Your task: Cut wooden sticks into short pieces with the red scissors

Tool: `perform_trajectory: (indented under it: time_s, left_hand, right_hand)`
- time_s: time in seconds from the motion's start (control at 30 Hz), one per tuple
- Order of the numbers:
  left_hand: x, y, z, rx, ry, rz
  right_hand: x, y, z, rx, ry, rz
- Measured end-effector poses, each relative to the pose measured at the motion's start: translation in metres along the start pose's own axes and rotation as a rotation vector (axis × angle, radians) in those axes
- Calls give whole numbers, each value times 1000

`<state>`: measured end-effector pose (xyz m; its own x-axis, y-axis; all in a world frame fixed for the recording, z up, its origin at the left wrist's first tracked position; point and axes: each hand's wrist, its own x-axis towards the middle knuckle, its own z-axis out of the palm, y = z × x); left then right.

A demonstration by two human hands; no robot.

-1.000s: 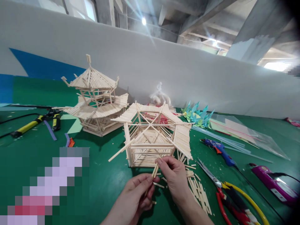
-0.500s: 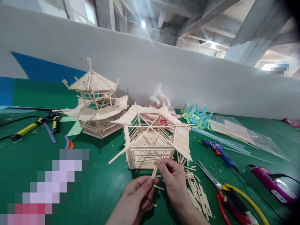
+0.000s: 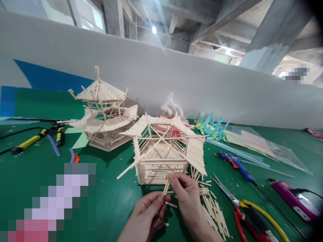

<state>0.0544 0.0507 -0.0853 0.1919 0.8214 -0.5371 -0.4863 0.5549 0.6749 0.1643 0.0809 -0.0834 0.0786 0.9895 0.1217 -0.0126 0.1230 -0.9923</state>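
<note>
Since the earlier frame, my head view has tipped slightly, so everything sits a touch lower; my hands have hardly shifted.

From this head view, my left hand (image 3: 147, 211) and right hand (image 3: 185, 195) meet over the glossy green bench (image 3: 106, 201). The fingers of both are closed, gripping what look like 2 short, pale, round wooden sticks (image 3: 166, 187) laid side by side. My right fingers pinch the upper end and my left the lower, probably to keep such thin pieces lined up. Whether my curled left fingers hide more, I cannot tell.

The sticks are just in front of the open-topped pale wooden pavilion frame (image 3: 163, 161), which stands upright facing me, I judge so its near side is easy to reach. A loose heap of cut pale sticks (image 3: 215, 211) lies beside my right forearm, handy for picking. The silver-bladed cutting tool with red and yellow handles (image 3: 227, 193) and the blue glue gun (image 3: 234, 164) lie farther right, likely for easy reach. Behind on the left stands the tiered pale wooden pagoda (image 3: 108, 124), apart from my hands, perhaps to leave working room.
</note>
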Motion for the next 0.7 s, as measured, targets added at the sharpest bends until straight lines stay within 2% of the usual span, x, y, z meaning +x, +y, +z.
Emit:
perform_trajectory:
  time_s: [0.1, 0.17, 0.3, 0.33, 0.4, 0.5, 0.57, 0.63, 0.7]
  left_hand:
    - [-2, 1, 1, 36, -11, 27]
    - [-4, 3, 1, 86, -23, 96]
    - [-11, 9, -3, 360, 88, 436]
    - [-13, 11, -4, 431, 121, 523]
    - [-16, 13, -8, 524, 159, 628]
    - [-17, 13, -12, 585, 185, 657]
    - [-15, 12, -12, 604, 190, 664]
    - [-14, 12, -12, 614, 196, 672]
    - [-13, 12, -10, 630, 206, 679]
  right_hand:
    - [1, 2, 1, -8, 0, -13]
    - [3, 0, 0, -14, -5, -20]
    - [1, -15, -9, -91, 13, -45]
    - [-2, -20, -13, -176, -24, -60]
    - [-12, -28, -21, -452, -199, -118]
    - [-31, -26, -30, -928, -548, -298]
    - [-41, -15, -32, -1134, -697, -447]
    - [-45, -4, -31, -1215, -745, -553]
    - [-45, 4, -27, -1230, -713, -599]
